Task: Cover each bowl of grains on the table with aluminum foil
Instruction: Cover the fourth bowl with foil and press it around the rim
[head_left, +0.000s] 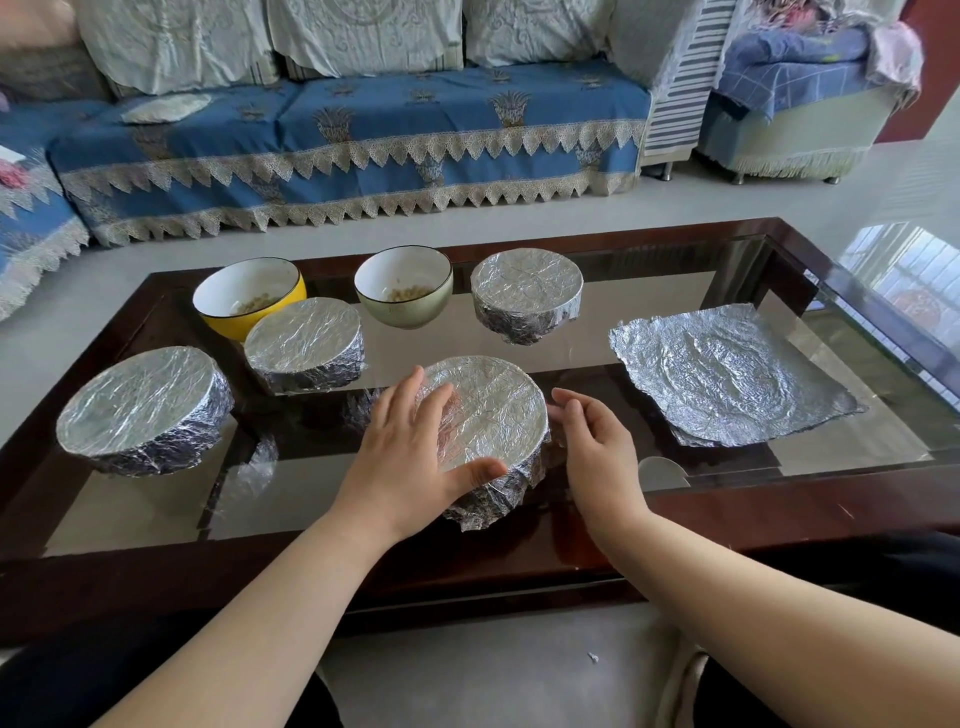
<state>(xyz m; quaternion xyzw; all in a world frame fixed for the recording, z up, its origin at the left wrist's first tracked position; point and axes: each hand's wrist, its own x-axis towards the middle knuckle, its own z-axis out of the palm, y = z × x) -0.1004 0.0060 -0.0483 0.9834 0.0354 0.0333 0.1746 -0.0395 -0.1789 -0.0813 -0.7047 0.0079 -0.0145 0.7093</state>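
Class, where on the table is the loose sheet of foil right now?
In the head view, the foil sheet lies flat on the right side of the glass table, right of the bowl under the hands and apart from it.

- Foil-covered bowls: 4. Near one under my hands (488, 410), left one (140, 410), middle one (304, 343), far one (527, 293).
- Uncovered bowls with grains: 2. Yellow (244, 296), pale green (402, 286).
- Loose foil sheets I can tell apart: 1 (727, 374), maybe more stacked under it.
- My hands in view: 2.
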